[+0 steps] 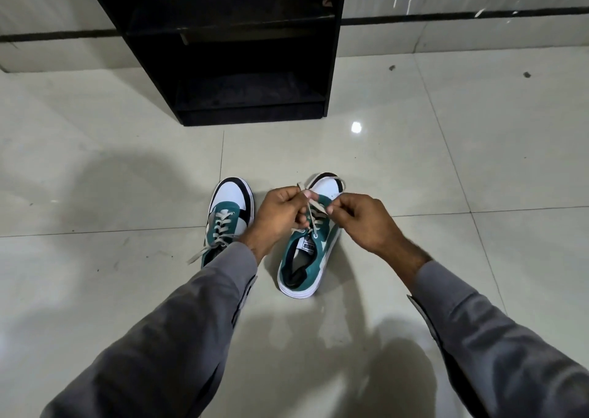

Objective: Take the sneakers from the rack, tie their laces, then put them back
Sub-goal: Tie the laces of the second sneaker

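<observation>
Grey sleeves (178, 331) lead to left hand (280, 212) and right hand (360, 218), each pinching lace (314, 218) above the right-side sneaker (307, 251), toe at twelve o'clock.

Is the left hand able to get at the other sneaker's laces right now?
Probably, but not at once. The left hand is busy pinching the lace of the right sneaker. The left sneaker sits just beside that wrist with its loose laces uncovered, so nothing blocks the way.
</observation>
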